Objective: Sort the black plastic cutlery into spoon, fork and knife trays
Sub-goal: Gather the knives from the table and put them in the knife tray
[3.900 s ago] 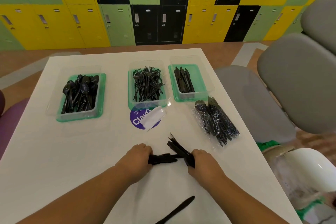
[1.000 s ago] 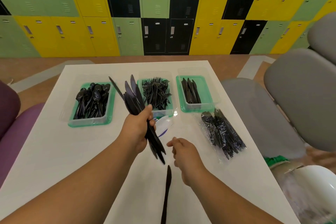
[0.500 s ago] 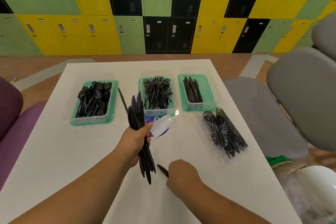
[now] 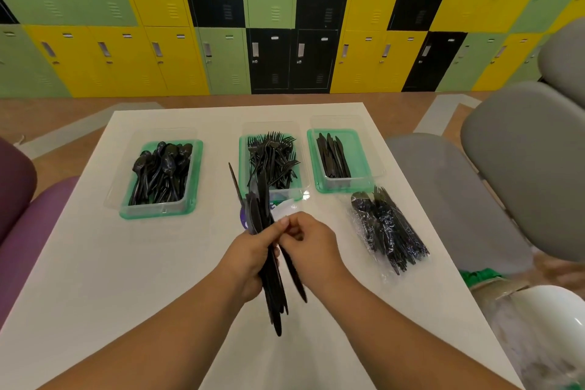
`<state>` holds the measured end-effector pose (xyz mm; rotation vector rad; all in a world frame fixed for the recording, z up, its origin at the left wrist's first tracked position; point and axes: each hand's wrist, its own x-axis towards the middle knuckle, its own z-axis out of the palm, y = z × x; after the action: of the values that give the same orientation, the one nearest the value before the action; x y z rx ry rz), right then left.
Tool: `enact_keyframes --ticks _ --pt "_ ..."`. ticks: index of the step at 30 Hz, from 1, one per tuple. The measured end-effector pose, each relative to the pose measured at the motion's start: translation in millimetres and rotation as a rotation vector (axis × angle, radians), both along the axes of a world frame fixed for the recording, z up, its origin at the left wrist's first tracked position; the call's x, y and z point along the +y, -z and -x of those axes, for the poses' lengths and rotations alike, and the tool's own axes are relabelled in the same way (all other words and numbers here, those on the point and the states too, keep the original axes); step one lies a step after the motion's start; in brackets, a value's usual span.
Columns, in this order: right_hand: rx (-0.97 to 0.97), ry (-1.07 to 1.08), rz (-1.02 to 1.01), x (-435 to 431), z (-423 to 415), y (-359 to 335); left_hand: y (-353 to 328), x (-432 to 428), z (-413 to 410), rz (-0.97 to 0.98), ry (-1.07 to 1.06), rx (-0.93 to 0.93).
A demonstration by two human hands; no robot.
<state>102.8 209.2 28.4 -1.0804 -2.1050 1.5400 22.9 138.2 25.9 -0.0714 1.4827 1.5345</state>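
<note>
On a white table (image 4: 95,263) before a wall of lockers (image 4: 158,9), listed by size:

Table: bears three green-rimmed trays in a row along its far half, likely set so for easy reach.

Spoon tray (image 4: 193,174), left: heaped with black spoons.

Fork tray (image 4: 242,168), middle: a tangle of forks; its near edge is hidden behind the held bundle.

Knife tray (image 4: 361,161), right: only a few knives, laid lengthwise, so this sort appears least filled.

Wrapped pack (image 4: 387,228): unsorted black cutlery in clear film, just beside the knife tray's near corner; the types within are hard to tell apart.

Left hand (image 4: 250,250): fingers curled fast round a bundle of knives (image 4: 272,279), held upright above the table's middle, blades up, probably to gather and square them before they go into a tray.

Right hand (image 4: 311,244): touching the left, its thumb and fingertips pinched on one knife beside the bundle, seemingly adding it; the contact itself is partly hidden.

Purple round label (image 4: 244,221) and white scrap (image 4: 286,209): mostly hidden behind the bundle, print unreadable.
</note>
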Motion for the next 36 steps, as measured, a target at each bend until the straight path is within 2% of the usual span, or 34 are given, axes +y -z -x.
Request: enact_keyframes --ticks 3,6,7,8,10,11,12,14,17,20,28,31,36 --pt "0.088 0.030 0.159 4 -3 -1 -9 6 4 0.030 -0.063 -0.015" --pt "-0.052 0.073 0.273 -1 -8 9 -12 11 12 -0.055 -0.143 -0.013" --pt "-0.128 0.109 0.382 -4 -8 13 -13 12 13 -0.112 -0.153 -0.003" --pt "-0.173 0.160 0.581 -7 -9 15 -15 13 13 -0.165 -0.147 0.018" --pt "-0.068 0.271 1.077 -11 -9 14 -18 12 12 -0.230 -0.098 0.088" --pt "0.016 0.299 1.228 -12 -9 12 -20 11 11 -0.251 -0.069 0.123" --pt "0.078 0.313 1.291 -11 -8 11 -22 11 10 -0.266 -0.044 0.157" --pt "0.106 0.316 1.307 -10 -8 8 -26 11 8 -0.281 -0.009 0.217" --pt "0.011 0.271 1.294 -8 -7 3 -30 11 5 -0.296 0.029 0.283" --pt "0.044 0.276 1.319 -5 -5 -1 -34 13 2 -0.293 0.081 0.328" --pt "0.108 0.291 1.216 2 1 -7 -34 11 6 -0.339 0.146 0.311" --pt "0.151 0.261 1.190 1 2 -13 -28 8 6 -0.218 0.251 0.407" --pt "0.105 0.150 1.079 2 0 -16 -20 5 8 -0.081 0.326 0.404"
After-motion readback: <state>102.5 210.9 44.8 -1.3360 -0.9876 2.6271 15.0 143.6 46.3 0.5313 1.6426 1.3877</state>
